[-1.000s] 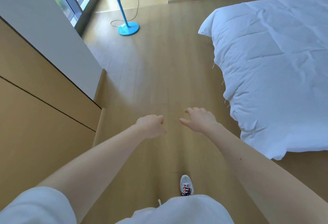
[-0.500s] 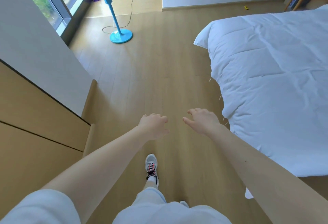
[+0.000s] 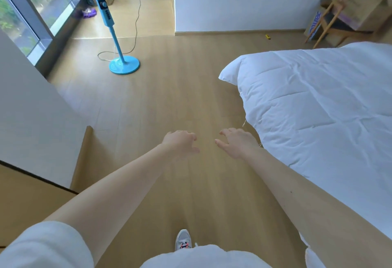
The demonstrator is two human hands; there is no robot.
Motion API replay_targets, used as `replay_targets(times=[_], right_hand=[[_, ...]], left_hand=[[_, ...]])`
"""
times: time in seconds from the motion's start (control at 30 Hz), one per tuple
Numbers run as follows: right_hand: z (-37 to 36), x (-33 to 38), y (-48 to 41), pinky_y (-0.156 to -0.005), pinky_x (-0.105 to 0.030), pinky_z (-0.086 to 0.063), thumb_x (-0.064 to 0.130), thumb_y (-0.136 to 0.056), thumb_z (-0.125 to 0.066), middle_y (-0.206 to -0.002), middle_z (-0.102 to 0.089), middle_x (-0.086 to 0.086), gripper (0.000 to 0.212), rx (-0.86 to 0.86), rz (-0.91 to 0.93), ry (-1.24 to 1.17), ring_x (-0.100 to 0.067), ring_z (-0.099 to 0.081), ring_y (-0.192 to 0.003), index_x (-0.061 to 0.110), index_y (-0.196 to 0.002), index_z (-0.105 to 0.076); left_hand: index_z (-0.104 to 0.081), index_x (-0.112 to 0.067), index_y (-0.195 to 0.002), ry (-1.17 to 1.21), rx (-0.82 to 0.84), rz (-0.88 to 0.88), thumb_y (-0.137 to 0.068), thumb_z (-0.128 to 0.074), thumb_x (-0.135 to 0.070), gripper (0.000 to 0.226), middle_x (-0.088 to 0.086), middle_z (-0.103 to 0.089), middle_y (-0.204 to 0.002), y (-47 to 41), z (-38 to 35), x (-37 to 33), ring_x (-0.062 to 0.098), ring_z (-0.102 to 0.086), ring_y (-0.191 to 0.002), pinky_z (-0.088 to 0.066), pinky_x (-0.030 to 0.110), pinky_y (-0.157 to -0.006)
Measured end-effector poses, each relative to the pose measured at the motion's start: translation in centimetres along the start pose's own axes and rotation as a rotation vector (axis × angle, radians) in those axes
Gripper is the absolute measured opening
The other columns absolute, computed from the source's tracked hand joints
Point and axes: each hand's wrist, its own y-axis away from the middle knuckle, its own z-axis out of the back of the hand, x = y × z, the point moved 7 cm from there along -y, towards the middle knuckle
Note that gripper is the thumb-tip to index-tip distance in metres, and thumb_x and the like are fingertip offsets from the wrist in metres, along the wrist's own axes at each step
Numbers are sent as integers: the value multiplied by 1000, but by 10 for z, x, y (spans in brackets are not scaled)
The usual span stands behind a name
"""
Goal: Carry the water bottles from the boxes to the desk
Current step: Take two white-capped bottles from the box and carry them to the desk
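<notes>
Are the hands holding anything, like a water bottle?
No. The left hand and the right hand are both empty, fingers loosely curled above the wooden floor. No bottle shows.

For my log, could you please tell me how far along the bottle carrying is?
Done: nothing visible; no bottle or desk is in view. In hand: nothing; the left hand and right hand are empty, fingers loose, above the wooden floor. Left: fetching bottles, perhaps from the cardboard boxes in the far corner.

The bed [image 3: 318, 106] lies to the right and the fan [image 3: 124, 64] stands ahead on the left by the window [image 3: 31, 2]. Cardboard boxes [image 3: 360, 6] sit behind a wooden chair [image 3: 326, 23] in the far right corner, beyond the bed.
</notes>
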Motion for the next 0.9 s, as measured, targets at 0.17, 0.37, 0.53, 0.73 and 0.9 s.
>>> replay_targets(times=[0.17,0.37,0.53,0.73,0.9], right_hand=[[20,6,-34,-108,-38,-32,50,-102,-30,-149,-40,-3,54,19,-16,19,-25,-37,-135,21,-146,-35],[44,12,-88,-106,-38,-33,50,-101,-31,-149,-40,-3,54,16,13,44,-25,-38,-134,20,-146,-36],[61,23,-158,-106,-38,-32,51,-101,-30,-150,-38,-2,55,50,100,32,-24,-35,-136,21,-146,-35],[95,7,-254,-105,-38,-33,50,-101,-30,-150,-39,-4,54,39,154,3,-25,-36,-135,21,-146,-35],[125,-23,-320,-105,-38,-33,49,-102,-30,-149,-39,-4,53,44,150,-59,-25,-37,-135,20,-147,-34]], left_hand=[[-42,-24,-142,0,0,-38,-96,-48,-48,52,3,-52,-138,-34,15,19,24,-47,-128,-36,36,-98],[-41,-24,-142,13,8,-22,-95,-48,-50,55,3,-54,-135,-75,34,50,25,-49,-126,-37,35,-97],[-39,-24,-144,11,18,57,-95,-49,-49,55,4,-52,-137,-119,58,85,25,-48,-127,-38,35,-95],[-41,-24,-142,38,37,141,-95,-51,-47,54,4,-53,-136,-194,97,109,24,-50,-126,-40,33,-95],[-40,-24,-143,1,72,152,-95,-50,-47,54,4,-52,-137,-263,136,105,23,-50,-126,-39,33,-96]])
